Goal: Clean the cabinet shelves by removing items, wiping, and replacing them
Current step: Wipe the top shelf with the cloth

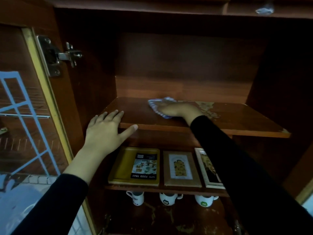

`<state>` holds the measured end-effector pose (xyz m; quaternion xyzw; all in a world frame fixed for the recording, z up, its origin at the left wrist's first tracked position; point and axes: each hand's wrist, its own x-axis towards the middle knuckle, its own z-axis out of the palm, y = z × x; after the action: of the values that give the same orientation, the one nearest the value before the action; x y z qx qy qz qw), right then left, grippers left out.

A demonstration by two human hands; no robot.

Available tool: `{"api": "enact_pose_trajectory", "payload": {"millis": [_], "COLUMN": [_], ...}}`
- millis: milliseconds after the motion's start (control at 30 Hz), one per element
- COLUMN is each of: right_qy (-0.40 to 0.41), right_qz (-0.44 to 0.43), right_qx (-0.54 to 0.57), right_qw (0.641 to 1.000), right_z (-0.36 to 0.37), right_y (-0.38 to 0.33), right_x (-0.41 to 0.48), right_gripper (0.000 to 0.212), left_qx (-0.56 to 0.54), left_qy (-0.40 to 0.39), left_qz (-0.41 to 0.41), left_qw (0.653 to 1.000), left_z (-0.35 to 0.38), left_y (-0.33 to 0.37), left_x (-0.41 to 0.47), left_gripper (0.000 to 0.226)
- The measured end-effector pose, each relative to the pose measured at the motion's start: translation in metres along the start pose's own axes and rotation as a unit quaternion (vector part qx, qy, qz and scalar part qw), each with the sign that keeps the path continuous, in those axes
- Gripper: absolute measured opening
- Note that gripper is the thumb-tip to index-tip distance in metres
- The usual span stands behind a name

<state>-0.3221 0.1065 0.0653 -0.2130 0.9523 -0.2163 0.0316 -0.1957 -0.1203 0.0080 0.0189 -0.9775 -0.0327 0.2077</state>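
Pressing blue-white cloth (155, 104) flat near middle of upper shelf (237, 119), your right hand (177, 110) lay on it, fingers extended. Your left hand (105, 128) rested spread on shelf's front-left edge, holding nothing. Yellow food tray (122, 167) and picture frames (181, 168) lay one level below shelf.

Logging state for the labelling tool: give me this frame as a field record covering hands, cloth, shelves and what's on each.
stage: wiping top shelf
top shelf: veneer worn at right
right hand: presses cloth on top shelf
left hand: fingers straight, resting on top shelf's front edge
middle shelf: tray, two frames, all lying flat
lower shelf: three mugs in a row
door: open, at left
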Motion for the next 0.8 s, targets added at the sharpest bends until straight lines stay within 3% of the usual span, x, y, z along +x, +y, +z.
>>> {"api": "enact_pose_trajectory", "payload": {"millis": [100, 233, 333, 467, 567, 633, 700, 800], "right_qy": [0.085, 0.149, 0.144, 0.075, -0.020, -0.023, 0.054, 0.122], "right_qz": [0.149, 0.338, 0.306, 0.108, -0.001, 0.021, 0.110, 0.251], "right_qx": [0.006, -0.083, -0.102, -0.070, -0.045, -0.003, 0.013, -0.074], "right_qw": [0.985, 0.926, 0.936, 0.989, 0.999, 1.000, 0.992, 0.957], "right_z": [-0.040, -0.081, -0.063, -0.013, -0.002, -0.014, -0.035, -0.063], "right_y": [0.093, 0.188, 0.150, 0.040, 0.001, 0.023, 0.069, 0.128], "right_x": [-0.031, -0.063, -0.054, -0.033, -0.052, -0.068, -0.086, -0.115], "right_gripper": [0.036, 0.044, 0.033, 0.045, 0.051, 0.050, 0.050, 0.049], "left_qx": [0.013, 0.001, -0.004, -0.011, -0.021, -0.030, -0.036, -0.043], "left_qy": [0.020, 0.024, 0.015, 0.028, 0.043, 0.041, 0.035, 0.030], "left_qz": [-0.002, 0.025, 0.066, 0.098, 0.097, 0.096, 0.097, 0.098], "left_qw": [1.000, 0.999, 0.998, 0.995, 0.994, 0.994, 0.994, 0.994], "left_z": [0.002, 0.003, 0.002, 0.008, 0.013, 0.014, 0.012, 0.010], "left_y": [0.001, 0.012, 0.033, 0.056, 0.059, 0.057, 0.057, 0.060], "left_x": [-0.001, -0.002, 0.004, 0.009, 0.009, 0.009, 0.008, 0.007], "left_gripper": [0.099, 0.093, 0.086, 0.093, 0.092, 0.091, 0.092, 0.094]}}
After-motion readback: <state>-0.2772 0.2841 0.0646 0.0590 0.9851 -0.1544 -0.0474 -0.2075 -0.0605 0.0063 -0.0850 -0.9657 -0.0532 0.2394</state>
